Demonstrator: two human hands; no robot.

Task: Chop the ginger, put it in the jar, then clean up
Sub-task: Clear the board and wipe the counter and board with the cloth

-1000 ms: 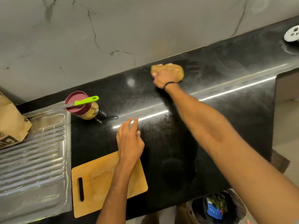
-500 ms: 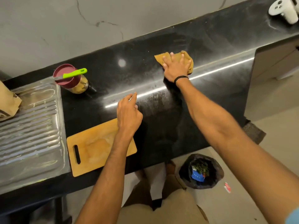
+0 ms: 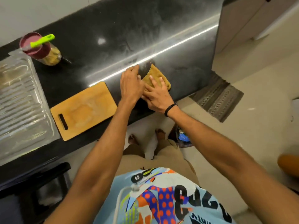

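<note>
We see a black polished stone worktop (image 3: 161, 29), with a ribbed steel draining board (image 3: 19, 102) at its left end. A rectangular wooden chopping board (image 3: 84, 109) lies near the front edge. The right grip (image 3: 157, 96), fingers spread flat, presses a mustard-yellow cloth (image 3: 155, 75) onto the worktop. The left grip (image 3: 131, 84) touches the right one, fingers loosely bent, holding nothing. A maroon-lidded glass jar (image 3: 42, 49) of yellowish pieces stands back left, a green-handled knife (image 3: 42, 40) across its lid.

glossy black stone counter (image 3: 161, 29), wooden board (image 3: 84, 109), ridged metal drainer (image 3: 19, 102)

Left hand (image 3: 131, 85) and right hand (image 3: 157, 97) flat, apparently in contact.
</note>
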